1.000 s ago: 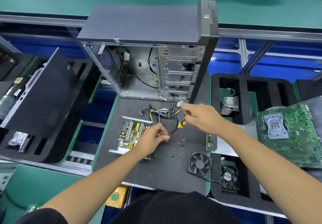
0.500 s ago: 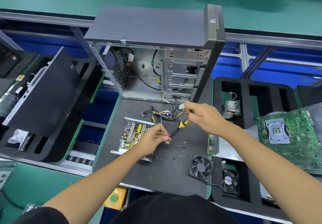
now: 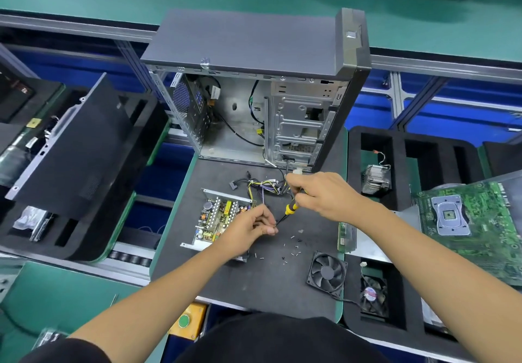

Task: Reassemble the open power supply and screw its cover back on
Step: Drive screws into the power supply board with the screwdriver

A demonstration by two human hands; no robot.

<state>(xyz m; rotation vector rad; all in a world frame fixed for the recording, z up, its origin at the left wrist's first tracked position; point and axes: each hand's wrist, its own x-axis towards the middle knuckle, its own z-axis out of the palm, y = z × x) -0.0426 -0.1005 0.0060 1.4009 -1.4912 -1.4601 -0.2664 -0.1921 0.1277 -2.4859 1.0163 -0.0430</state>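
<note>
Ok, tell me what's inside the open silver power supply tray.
Inside the open silver power supply tray: a yellowish circuit board with capacitors and coils. The left hand and forearm cover its right, near part, so what lies there is hidden.

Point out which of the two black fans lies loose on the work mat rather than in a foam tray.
The larger square fan, flat on the dark mat near the screws. The other fan, with a red-and-blue hub sticker, sits in a foam tray pocket.

The open grey computer tower case shows bare dull sheet metal inside and a matt dark top. The dark work mat looks matt and soft. The open power supply's silver tray is shiny metal. The yellow-and-black screwdriver handle looks glossy plastic.
</note>
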